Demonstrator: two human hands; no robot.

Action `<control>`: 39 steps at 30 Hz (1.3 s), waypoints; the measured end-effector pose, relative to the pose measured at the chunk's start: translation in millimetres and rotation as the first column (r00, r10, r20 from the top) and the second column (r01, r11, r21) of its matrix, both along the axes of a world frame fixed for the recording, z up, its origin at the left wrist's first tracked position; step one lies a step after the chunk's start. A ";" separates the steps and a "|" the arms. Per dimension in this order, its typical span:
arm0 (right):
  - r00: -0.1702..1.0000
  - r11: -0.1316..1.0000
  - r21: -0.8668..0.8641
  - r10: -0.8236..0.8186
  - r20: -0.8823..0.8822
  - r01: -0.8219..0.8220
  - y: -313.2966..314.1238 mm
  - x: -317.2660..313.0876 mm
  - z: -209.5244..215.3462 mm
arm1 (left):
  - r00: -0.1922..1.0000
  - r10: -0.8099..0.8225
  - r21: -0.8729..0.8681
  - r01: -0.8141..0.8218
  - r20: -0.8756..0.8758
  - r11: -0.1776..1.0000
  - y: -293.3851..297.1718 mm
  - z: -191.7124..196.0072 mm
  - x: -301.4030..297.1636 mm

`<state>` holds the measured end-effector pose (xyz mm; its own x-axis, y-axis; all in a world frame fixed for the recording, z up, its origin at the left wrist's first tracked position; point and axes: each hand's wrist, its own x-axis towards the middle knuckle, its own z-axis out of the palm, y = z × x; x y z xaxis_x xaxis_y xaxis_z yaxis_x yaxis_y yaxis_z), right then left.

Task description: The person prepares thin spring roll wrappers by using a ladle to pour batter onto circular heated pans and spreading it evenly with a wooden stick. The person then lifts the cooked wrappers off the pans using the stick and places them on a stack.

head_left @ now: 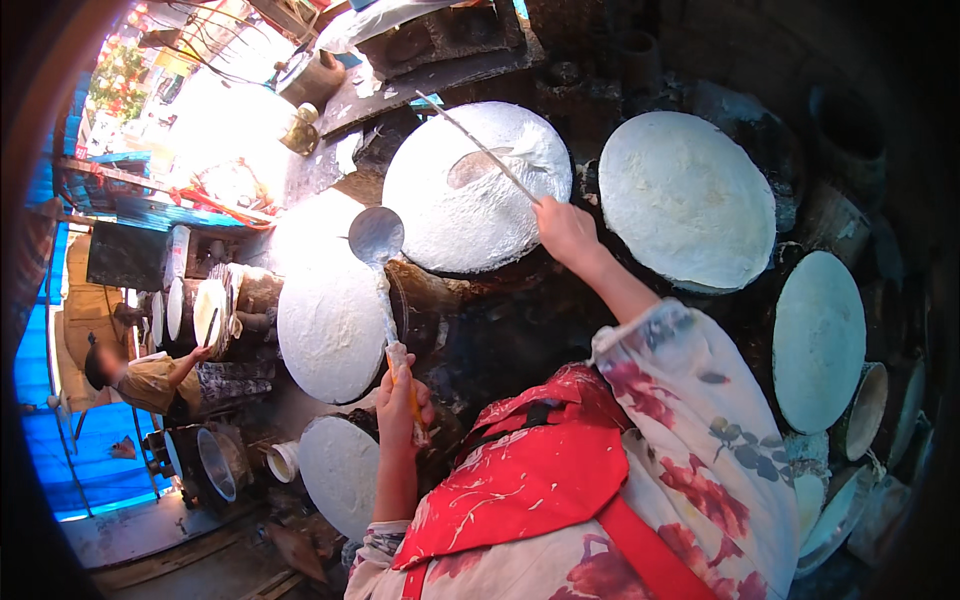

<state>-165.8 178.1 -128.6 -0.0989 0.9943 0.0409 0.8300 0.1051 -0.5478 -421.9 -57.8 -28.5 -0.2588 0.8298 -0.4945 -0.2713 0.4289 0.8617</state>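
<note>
My left hand (404, 402) is closed around the orange handle of a ladle (377, 236), whose round bowl is held up at the near left edge of a round griddle. My right hand (568, 232) grips one end of a long thin stick (478, 146). The stick slants up and left across that griddle; whether it touches the surface, I cannot tell. A white batter-like sheet (435, 215) covers the griddle, with a greyish patch in its middle. White smears mark the ladle's handle and the red apron (540, 470) I wear.
More white-coated round griddles stand around me: one at the right (690, 200), one at the left (330, 325), one at the far right (820, 340). A metal pot (310, 78) sits at the upper left. At the left, another person (160, 380) works at similar rounds.
</note>
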 end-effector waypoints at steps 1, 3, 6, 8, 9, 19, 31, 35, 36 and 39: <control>0.998 0.999 0.009 -0.043 -0.054 0.044 -22.0 4.3 -2.3 | 0.999 0.009 -0.005 -0.008 0.040 1.000 -3.1 -0.4 -3.7; 0.975 0.976 -0.050 -0.213 -0.070 0.210 -59.6 26.0 -7.8 | 0.992 0.023 -0.006 -0.023 0.123 1.000 -7.6 3.4 -7.5; 0.960 0.947 -0.163 -0.266 0.088 0.277 -87.4 40.1 -32.1 | 0.976 -0.011 -0.011 0.014 0.218 1.000 -3.0 12.5 -3.0; 0.975 0.957 -0.195 -0.202 0.095 0.217 -89.0 15.1 -33.0 | 0.957 -0.041 -0.005 0.045 0.288 0.999 1.8 16.2 0.6; 0.984 0.967 -0.190 -0.159 0.083 0.172 -87.1 2.6 -31.1 | 0.945 -0.056 -0.001 0.059 0.321 0.998 4.7 17.8 3.1; 0.997 0.976 -0.210 -0.055 0.052 0.065 -95.7 2.4 -23.5 | 0.945 -0.098 -0.024 0.111 0.312 0.993 19.3 21.9 9.6; 0.958 0.963 -0.175 0.236 0.163 -0.207 -36.3 24.5 6.9 | 0.985 -0.041 -0.082 0.056 0.170 0.995 28.5 21.0 7.7; 0.991 0.991 -0.098 0.095 0.090 -0.086 11.9 45.0 -3.3 | 0.989 -0.037 -0.105 0.052 0.146 0.993 27.3 24.0 3.9; 0.985 0.990 -0.093 0.114 0.128 -0.103 20.5 44.6 -9.3 | 0.990 -0.041 -0.107 0.056 0.136 0.993 30.4 25.4 3.6; 0.908 0.937 -0.121 0.347 0.233 -0.327 9.4 20.7 -1.7 | 0.996 -0.062 -0.119 0.068 0.057 0.991 42.7 27.8 1.5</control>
<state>-145.1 187.4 -130.3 -0.4259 0.8987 -0.1043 0.8623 0.3683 -0.3475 -420.3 -15.0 -0.6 -0.1771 0.7777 -0.6032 -0.2833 0.5467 0.7879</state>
